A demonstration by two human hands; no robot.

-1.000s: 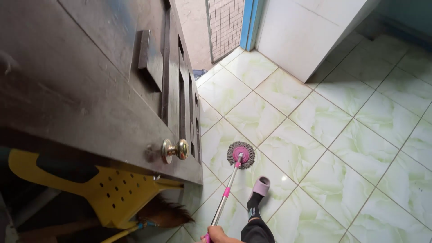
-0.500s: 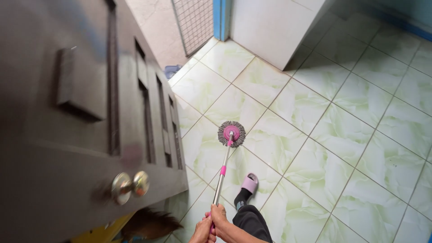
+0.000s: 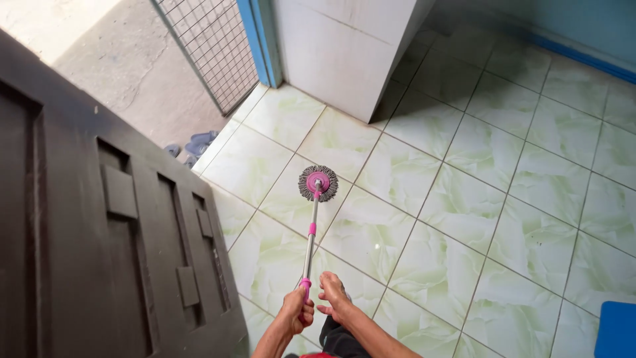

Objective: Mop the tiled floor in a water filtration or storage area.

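The left hand (image 3: pixel 295 310) is clenched around the pink grip at the lower end of the mop (image 3: pixel 311 232). The right hand (image 3: pixel 333 294) lies open just beside the handle, fingers loose. The handle slants forward so the round grey mop head (image 3: pixel 318 183) sits flat on the green tiled floor (image 3: pixel 477 199), near the dark door (image 3: pixel 112 232). Blue slippers (image 3: pixel 201 142) lie by the mesh gate (image 3: pixel 209 46). No labels or signs show.
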